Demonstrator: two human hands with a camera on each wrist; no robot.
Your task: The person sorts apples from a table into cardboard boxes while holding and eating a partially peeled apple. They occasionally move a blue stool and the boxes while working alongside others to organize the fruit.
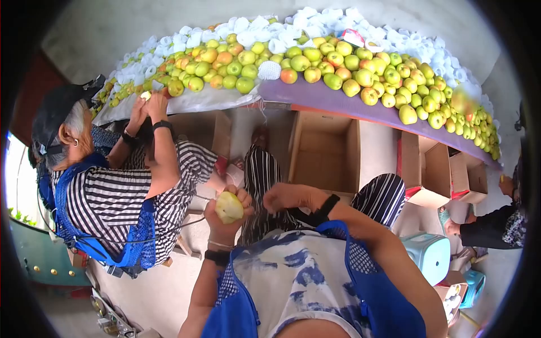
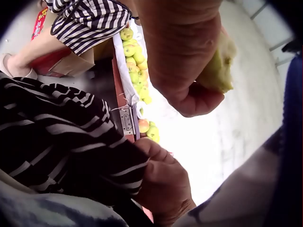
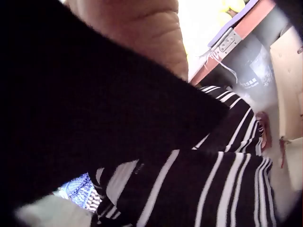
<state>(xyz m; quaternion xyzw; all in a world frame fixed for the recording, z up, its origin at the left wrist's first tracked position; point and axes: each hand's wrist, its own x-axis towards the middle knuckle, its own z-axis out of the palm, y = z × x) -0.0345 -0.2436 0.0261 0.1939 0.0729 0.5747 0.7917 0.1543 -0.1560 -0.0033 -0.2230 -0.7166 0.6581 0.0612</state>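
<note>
In the head view my left hand [image 1: 228,211] grips a green apple [image 1: 229,208] with its pale flesh bared, held up in front of my lap. The left wrist view has the same apple [image 2: 221,64] from the side, its cut or bitten edge ragged, with fingers curled round it. My right hand [image 1: 290,196] hovers near my striped trousers [image 1: 261,172], to the right of the apple, fingers loosely curled and nothing visible in them. Seen from the left wrist, the trousers hide part of that right hand [image 2: 165,182]. The right wrist view catches only part of the hand [image 3: 137,35].
A long table [image 1: 329,104] ahead bears heaped apples [image 1: 360,70] and white foam nets [image 1: 259,25]. Cardboard boxes [image 1: 324,149] stand beneath it. On my left sits a person in stripes [image 1: 104,194], hands raised with a pale piece. A light-blue stool [image 1: 427,253] is at right.
</note>
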